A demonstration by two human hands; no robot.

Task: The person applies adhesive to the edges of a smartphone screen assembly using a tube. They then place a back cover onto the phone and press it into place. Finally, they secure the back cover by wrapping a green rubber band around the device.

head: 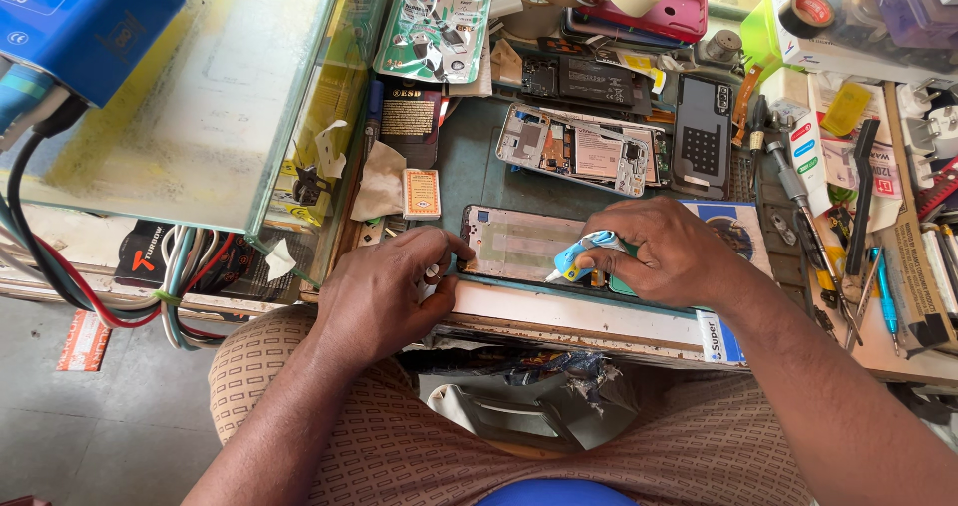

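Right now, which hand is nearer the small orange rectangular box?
Left. The left hand lies just below the small orange rectangular box; the right hand is far right.

A single camera, worn on the person's head, looked steeply down and slightly forward at the cluttered tabletop (pixel 559 311) from close range. The person's lap filled the lower edge, both forearms reached up into the frame's middle, and the floor showed at lower left.

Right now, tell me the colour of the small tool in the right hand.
Light blue with yellow tool, head view.
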